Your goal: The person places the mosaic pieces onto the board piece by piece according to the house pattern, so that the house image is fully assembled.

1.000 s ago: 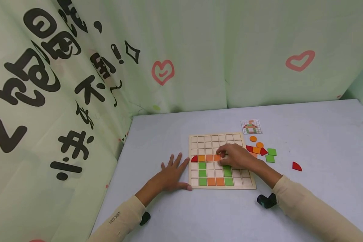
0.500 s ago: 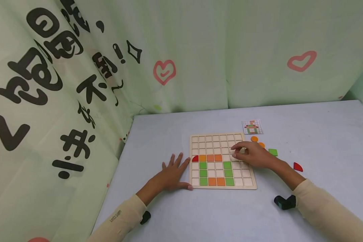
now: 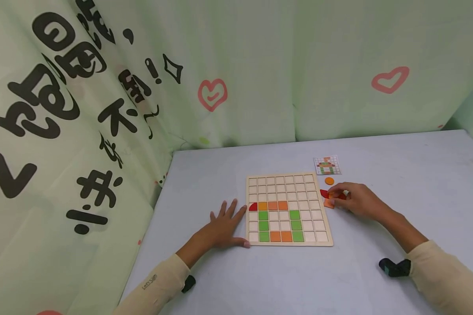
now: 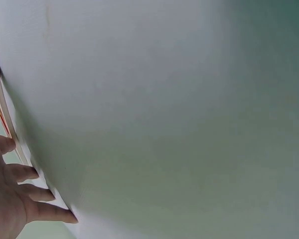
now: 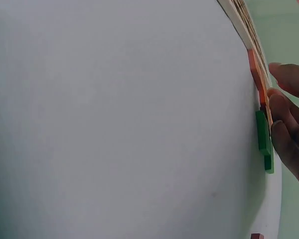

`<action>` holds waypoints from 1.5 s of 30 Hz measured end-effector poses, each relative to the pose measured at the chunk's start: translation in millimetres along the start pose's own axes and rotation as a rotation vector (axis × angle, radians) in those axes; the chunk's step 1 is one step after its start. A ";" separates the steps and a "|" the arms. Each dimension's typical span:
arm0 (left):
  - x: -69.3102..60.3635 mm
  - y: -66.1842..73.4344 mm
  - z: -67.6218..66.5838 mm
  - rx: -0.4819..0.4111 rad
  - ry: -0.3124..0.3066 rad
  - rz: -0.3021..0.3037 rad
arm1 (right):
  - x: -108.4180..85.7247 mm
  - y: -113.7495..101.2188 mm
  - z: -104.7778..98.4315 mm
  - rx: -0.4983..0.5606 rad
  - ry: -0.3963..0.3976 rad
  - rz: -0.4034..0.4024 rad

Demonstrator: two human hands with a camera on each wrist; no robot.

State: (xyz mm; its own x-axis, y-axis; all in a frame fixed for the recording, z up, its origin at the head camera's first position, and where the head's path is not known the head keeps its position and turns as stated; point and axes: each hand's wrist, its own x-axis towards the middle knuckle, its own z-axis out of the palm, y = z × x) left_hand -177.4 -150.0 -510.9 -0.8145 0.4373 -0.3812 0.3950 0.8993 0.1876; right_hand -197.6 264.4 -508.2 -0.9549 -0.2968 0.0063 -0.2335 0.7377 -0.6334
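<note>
Where grid board (image 3: 272, 187) holds tiles (image 3: 297, 225), left fingers (image 3: 239, 214) spread alongside; right fingers (image 3: 340, 187) at loose pieces (image 3: 329, 204), pinching unclear.

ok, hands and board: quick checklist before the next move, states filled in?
1. Left hand at the board's left edge: ok.
2. Card uncovered by the hands: ok.
3. Green tiles lying within their squares: ok.
4. Red tile's row filled across: not ok, right end bare.
5. Right hand at the loose tiles: ok.
6. Firm hold on one: cannot tell, the hand hides it.
</note>
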 end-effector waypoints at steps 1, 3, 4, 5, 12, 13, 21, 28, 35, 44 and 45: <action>-0.2 -0.1 -0.1 -0.002 0.000 0.000 | -0.4 0.9 0.9 -0.016 0.005 -0.013; -0.3 -0.2 -0.4 -0.001 0.002 0.001 | -0.7 2.0 2.9 -0.050 0.015 -0.038; -0.5 -0.1 -0.8 -0.002 0.003 0.001 | -0.6 2.2 3.6 -0.063 0.020 -0.044; -0.6 -0.1 -1.0 -0.002 0.004 0.002 | -0.4 2.4 4.4 -0.073 0.022 -0.049; -2.4 1.8 -2.2 -0.012 -0.002 0.002 | -0.8 -0.6 6.3 -0.083 -0.001 -0.021; -2.6 2.0 -2.5 -0.012 -0.002 0.001 | -1.1 -1.2 6.4 -0.083 -0.003 -0.018; -3.4 3.0 -4.0 -0.007 0.001 -0.003 | -3.3 -5.4 6.5 -0.099 -0.001 -0.038; -3.5 3.2 -4.3 -0.011 0.004 -0.001 | -4.1 -5.1 7.8 -0.083 -0.019 -0.048; -3.3 2.7 -2.8 0.001 0.005 0.000 | -6.3 -5.5 5.9 -0.033 -0.051 -0.050; -3.7 3.0 -3.8 -0.001 0.006 0.003 | -8.8 -4.9 0.5 0.026 -0.067 -0.009; -3.8 3.2 -4.0 -0.002 0.006 0.003 | -9.0 -4.9 -0.1 0.038 -0.074 -0.001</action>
State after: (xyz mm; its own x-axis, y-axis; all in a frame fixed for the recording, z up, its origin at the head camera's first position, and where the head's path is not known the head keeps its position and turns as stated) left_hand -174.8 -148.8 -505.3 -0.8160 0.4400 -0.3748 0.3968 0.8980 0.1902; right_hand -187.9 263.5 -505.0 -0.9383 -0.3423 -0.0496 -0.2255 0.7143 -0.6625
